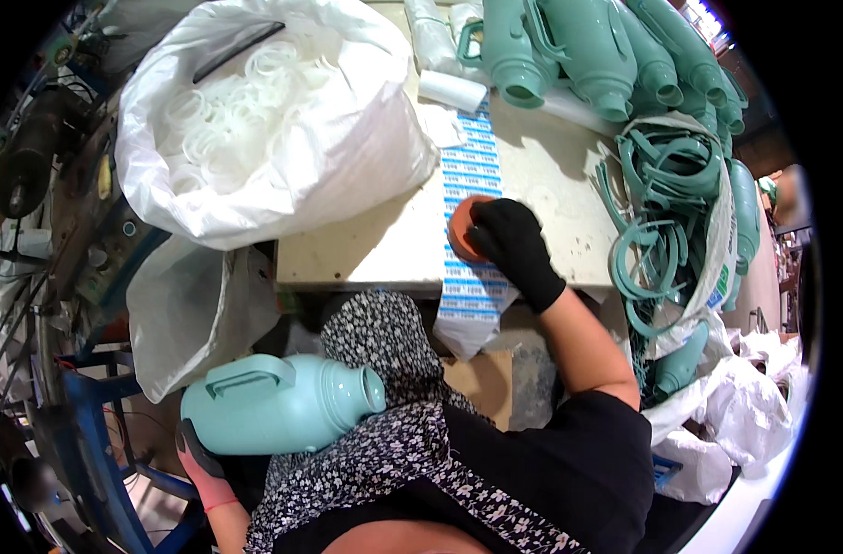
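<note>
The left hand (200, 464) is holding the teal flask (264, 415) at its base, sideways over the lap (385, 337) — fingers partly hidden. The black-gloved right hand (516, 245) is gripping an orange round piece (460, 233) — fingers curling around it — over the label strip (471, 171).

- The bench (569, 212) is brightly lit; shadows are cast upon it.
- Glare is registered at upper right.
- Outer edges are curved, blurred and black-bordered.

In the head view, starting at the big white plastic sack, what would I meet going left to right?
White plastic sack holding translucent plastic rings → orange round object → right hand in a black glove → curved teal plastic strips.
</note>
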A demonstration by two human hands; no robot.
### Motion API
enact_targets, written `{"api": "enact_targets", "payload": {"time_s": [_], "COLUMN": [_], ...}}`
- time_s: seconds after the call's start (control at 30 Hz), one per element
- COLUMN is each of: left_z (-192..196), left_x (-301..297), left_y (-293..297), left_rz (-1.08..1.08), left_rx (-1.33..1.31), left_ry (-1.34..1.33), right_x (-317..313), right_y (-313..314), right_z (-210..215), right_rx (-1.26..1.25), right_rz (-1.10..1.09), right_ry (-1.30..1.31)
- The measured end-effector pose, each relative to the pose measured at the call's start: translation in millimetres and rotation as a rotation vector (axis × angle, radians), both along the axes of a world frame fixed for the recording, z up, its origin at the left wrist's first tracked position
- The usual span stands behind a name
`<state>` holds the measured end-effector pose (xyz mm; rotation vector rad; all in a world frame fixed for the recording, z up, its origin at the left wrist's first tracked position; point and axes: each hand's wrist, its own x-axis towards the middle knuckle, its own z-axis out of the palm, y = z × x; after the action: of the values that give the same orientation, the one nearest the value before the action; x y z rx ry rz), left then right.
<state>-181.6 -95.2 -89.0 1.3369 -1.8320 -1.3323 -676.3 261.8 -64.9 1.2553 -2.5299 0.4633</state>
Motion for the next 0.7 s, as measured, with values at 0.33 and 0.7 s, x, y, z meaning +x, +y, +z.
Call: {"api": "enact_targets", "payload": {"time_s": [0.33, 0.7], "left_z": [33.5, 178.8], "left_x": [11.9, 44.4], "left_y": [2.0, -59.0], "left_rz": [-0.131, -0.07], "left_rx": [-0.285, -0.806], "left_ry": [-0.064, 0.052], "right_x": [-4.3, 55.1], "right_y": [7.9, 36.4], "right_z": [-25.4, -40.3], "right_rx": [-0.028, -0.126], "right_rz": [0.217, 0.195], "right_ry": [0.119, -0.166]}}
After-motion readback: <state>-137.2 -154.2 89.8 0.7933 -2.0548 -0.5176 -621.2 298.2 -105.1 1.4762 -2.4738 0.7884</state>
